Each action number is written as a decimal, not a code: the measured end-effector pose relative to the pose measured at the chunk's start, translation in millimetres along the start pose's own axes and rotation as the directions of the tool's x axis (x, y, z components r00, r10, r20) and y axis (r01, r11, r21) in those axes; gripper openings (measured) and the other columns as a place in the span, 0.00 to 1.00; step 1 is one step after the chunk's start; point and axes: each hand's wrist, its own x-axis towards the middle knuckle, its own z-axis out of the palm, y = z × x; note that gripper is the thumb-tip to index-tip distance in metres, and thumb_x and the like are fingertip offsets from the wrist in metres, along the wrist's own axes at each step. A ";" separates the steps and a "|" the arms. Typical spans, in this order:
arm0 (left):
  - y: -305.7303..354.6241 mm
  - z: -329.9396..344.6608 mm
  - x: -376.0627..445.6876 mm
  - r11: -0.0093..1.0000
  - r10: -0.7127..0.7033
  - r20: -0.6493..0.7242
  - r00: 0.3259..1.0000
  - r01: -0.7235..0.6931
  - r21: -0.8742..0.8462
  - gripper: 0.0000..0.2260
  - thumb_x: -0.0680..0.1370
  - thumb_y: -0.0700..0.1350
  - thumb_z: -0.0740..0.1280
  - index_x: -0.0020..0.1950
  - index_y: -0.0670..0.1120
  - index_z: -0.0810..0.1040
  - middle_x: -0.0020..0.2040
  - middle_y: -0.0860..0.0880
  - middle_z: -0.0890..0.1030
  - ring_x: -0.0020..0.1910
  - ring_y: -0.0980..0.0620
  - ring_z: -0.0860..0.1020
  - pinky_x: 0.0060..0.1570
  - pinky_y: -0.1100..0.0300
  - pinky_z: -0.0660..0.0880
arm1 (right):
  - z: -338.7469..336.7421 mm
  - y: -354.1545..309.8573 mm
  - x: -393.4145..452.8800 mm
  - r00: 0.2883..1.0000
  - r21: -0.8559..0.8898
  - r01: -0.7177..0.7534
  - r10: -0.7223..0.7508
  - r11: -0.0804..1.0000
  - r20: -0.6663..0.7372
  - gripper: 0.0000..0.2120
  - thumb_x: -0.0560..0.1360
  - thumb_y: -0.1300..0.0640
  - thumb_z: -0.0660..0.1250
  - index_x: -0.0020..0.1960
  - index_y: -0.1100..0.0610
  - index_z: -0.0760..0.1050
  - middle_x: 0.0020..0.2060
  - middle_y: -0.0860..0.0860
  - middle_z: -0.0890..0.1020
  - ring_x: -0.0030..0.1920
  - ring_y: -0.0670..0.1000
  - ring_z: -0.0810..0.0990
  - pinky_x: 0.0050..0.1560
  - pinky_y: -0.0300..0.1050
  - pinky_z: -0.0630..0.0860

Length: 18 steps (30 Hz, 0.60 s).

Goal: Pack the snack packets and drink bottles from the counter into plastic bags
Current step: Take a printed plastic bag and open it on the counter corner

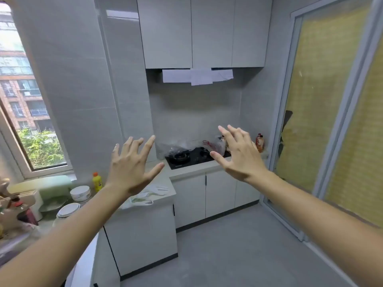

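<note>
1. A person stands in a small grey kitchen with both arms stretched forward. The left hand (129,168), centre-left of the frame, and the right hand (238,154), centre-right, each have fingers spread wide and hold nothing.
2. The things to pack sit far off on the counter (190,169) at mid-frame, around a black gas hob (186,157).
3. A drink bottle (259,142) with an orange label and red cap stands upright at the right end of the counter, beside the wall. It would likely be rigid, smooth and fairly heavy if full; gripping round the body seems safest.
4. A clear plastic bag (176,147) lies crumpled over the hob's back left. It looks thin, light and floppy, best opened by its rim.
5. A red-and-white snack packet (216,145) sits partly behind the right hand; its detail is too small to tell. Probably light and crushable.
6. White plastic bags (145,195) lie flat on the nearer counter, below the left hand.
7. A yellow bottle (97,182) stands at lower left, near stacked bowls (80,193).
</note>
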 end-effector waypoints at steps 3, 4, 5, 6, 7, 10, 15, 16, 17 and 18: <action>11.8 19.8 10.8 1.000 0.011 0.036 0.999 -0.010 -0.011 0.38 0.77 0.73 0.48 0.83 0.55 0.58 0.74 0.43 0.72 0.77 0.40 0.65 0.72 0.34 0.63 | 13.8 16.2 -8.2 0.998 -0.053 -0.028 0.031 0.998 0.053 0.40 0.77 0.27 0.54 0.84 0.42 0.50 0.82 0.51 0.59 0.82 0.55 0.54 0.79 0.64 0.58; 17.3 29.9 14.3 1.000 0.015 0.027 1.000 -0.014 -0.013 0.38 0.77 0.73 0.48 0.83 0.55 0.58 0.75 0.43 0.71 0.77 0.40 0.65 0.73 0.34 0.63 | 20.1 24.7 -11.8 0.997 -0.056 -0.037 0.041 0.998 0.068 0.40 0.77 0.27 0.54 0.84 0.42 0.50 0.82 0.50 0.58 0.82 0.55 0.54 0.80 0.64 0.58; 24.8 39.3 20.1 0.999 0.022 0.027 0.999 -0.022 -0.027 0.38 0.77 0.73 0.48 0.83 0.55 0.59 0.75 0.43 0.70 0.77 0.40 0.65 0.73 0.34 0.63 | 24.9 33.7 -12.0 0.996 -0.062 -0.052 0.056 0.997 0.075 0.40 0.77 0.28 0.54 0.84 0.42 0.50 0.82 0.50 0.58 0.82 0.55 0.53 0.80 0.63 0.57; 32.8 48.3 26.4 0.998 0.038 0.029 0.999 -0.036 -0.042 0.38 0.77 0.73 0.48 0.83 0.55 0.59 0.76 0.43 0.69 0.78 0.40 0.64 0.73 0.34 0.63 | 29.3 43.4 -11.2 0.995 -0.072 -0.055 0.060 0.996 0.076 0.40 0.77 0.28 0.54 0.84 0.43 0.50 0.82 0.50 0.58 0.82 0.55 0.53 0.80 0.63 0.57; 39.9 57.5 33.4 0.998 0.049 0.034 0.998 -0.048 -0.048 0.38 0.77 0.72 0.49 0.83 0.55 0.58 0.77 0.43 0.68 0.78 0.40 0.63 0.73 0.35 0.63 | 33.4 53.8 -9.3 0.995 -0.080 -0.057 0.063 0.995 0.074 0.40 0.77 0.28 0.55 0.84 0.43 0.50 0.82 0.50 0.58 0.82 0.55 0.54 0.80 0.62 0.57; 61.0 86.7 61.0 0.994 0.089 0.044 0.995 -0.086 -0.069 0.38 0.77 0.73 0.49 0.83 0.56 0.57 0.78 0.44 0.66 0.79 0.41 0.61 0.74 0.36 0.61 | 48.1 87.7 3.4 0.995 -0.085 -0.063 0.069 0.994 0.066 0.39 0.78 0.29 0.56 0.84 0.43 0.51 0.82 0.50 0.60 0.81 0.53 0.55 0.79 0.60 0.58; 95.4 131.6 123.1 0.990 0.118 0.057 0.991 -0.113 -0.080 0.37 0.77 0.72 0.49 0.82 0.55 0.60 0.78 0.44 0.67 0.79 0.41 0.62 0.74 0.38 0.63 | 77.1 151.4 47.9 0.994 -0.011 -0.099 0.100 0.995 0.044 0.38 0.79 0.31 0.57 0.83 0.44 0.53 0.81 0.50 0.61 0.81 0.54 0.56 0.78 0.62 0.60; 101.5 141.0 136.5 0.990 0.124 0.066 0.990 -0.120 -0.070 0.37 0.77 0.72 0.49 0.82 0.55 0.60 0.78 0.44 0.67 0.79 0.41 0.62 0.74 0.39 0.62 | 83.3 162.9 58.0 0.993 0.012 -0.111 0.111 0.994 0.046 0.38 0.79 0.31 0.57 0.83 0.44 0.53 0.81 0.50 0.61 0.81 0.54 0.56 0.78 0.62 0.61; 107.4 150.4 149.8 0.991 0.126 0.073 0.989 -0.121 -0.064 0.37 0.78 0.72 0.49 0.82 0.55 0.60 0.78 0.44 0.67 0.79 0.41 0.62 0.74 0.39 0.62 | 90.0 174.7 67.0 0.992 0.032 -0.120 0.118 0.992 0.045 0.37 0.79 0.31 0.57 0.83 0.44 0.54 0.81 0.49 0.61 0.81 0.53 0.56 0.77 0.62 0.62; 113.5 159.7 163.0 0.991 0.125 0.080 0.989 -0.120 -0.061 0.36 0.78 0.72 0.49 0.82 0.55 0.59 0.77 0.44 0.67 0.79 0.41 0.62 0.74 0.38 0.62 | 96.6 187.0 75.4 0.992 0.050 -0.122 0.120 0.991 0.047 0.37 0.79 0.31 0.57 0.83 0.44 0.54 0.81 0.49 0.61 0.81 0.53 0.55 0.77 0.61 0.62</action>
